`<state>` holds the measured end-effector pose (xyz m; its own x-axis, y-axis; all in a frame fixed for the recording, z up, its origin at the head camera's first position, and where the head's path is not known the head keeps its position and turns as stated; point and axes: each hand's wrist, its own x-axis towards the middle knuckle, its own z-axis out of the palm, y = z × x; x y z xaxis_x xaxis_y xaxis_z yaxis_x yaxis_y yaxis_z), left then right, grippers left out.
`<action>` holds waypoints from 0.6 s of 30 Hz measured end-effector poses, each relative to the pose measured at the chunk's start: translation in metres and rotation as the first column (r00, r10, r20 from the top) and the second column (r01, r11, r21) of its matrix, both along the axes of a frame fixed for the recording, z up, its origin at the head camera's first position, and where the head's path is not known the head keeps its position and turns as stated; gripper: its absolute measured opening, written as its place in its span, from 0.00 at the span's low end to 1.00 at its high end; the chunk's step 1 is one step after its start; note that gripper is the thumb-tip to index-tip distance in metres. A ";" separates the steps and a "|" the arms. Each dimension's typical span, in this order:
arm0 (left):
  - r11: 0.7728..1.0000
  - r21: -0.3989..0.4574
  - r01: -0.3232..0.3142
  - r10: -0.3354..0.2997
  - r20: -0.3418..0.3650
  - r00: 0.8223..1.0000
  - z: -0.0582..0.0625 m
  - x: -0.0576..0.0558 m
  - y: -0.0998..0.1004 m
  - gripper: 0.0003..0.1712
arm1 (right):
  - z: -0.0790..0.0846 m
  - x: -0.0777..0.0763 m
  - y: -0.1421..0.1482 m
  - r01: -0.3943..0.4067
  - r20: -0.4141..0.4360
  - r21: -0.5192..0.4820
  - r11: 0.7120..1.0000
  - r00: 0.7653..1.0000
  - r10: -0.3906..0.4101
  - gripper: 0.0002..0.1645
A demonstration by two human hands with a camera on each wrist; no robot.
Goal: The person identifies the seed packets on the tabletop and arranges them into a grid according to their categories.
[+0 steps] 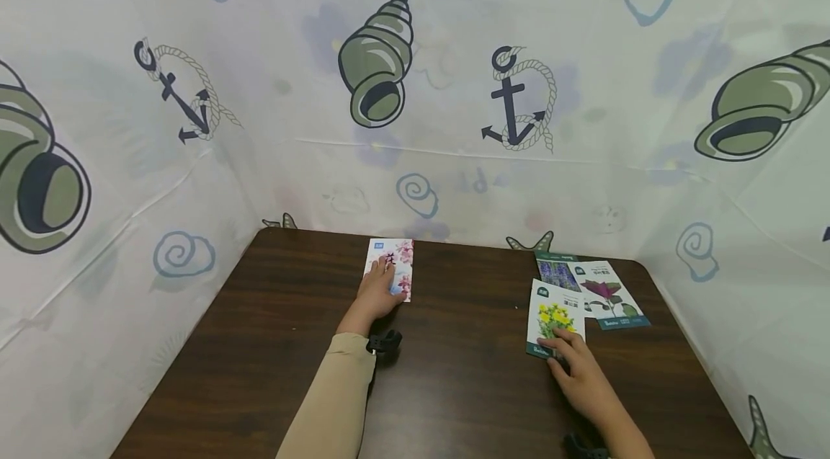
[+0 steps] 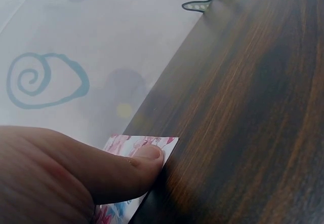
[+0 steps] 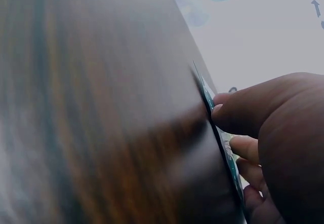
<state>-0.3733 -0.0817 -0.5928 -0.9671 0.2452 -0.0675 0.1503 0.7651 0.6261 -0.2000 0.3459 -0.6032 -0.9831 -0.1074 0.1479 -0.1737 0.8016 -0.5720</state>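
Observation:
My left hand [image 1: 378, 293] rests on a packet [image 1: 403, 272] printed with pink blossoms, near the table's far edge. Its thumb [image 2: 149, 158] lies flat on the packet by the side edge, in the left wrist view. On the right, my right hand [image 1: 579, 370] pinches the near edge of a seed packet [image 1: 542, 308] with yellow flowers. In the right wrist view the thumb [image 3: 238, 113] sits at that packet's edge, and the other fingers bend over its face. The yellow-flower packet overlaps a purple-flower packet [image 1: 603, 275] and a lavender packet [image 1: 551, 270].
Both hands are over a dark wooden table [image 1: 454, 372]. A pale cloth [image 1: 454, 84] printed with shells and anchors hangs behind it and on both sides. The three overlapping packets lie near the table's right edge.

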 end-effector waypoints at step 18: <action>1.000 -0.008 0.012 -0.012 -0.006 1.000 -0.007 -0.004 -0.002 0.51 | 0.001 0.001 -0.014 -0.042 -0.024 -0.013 0.999 0.999 0.042 0.24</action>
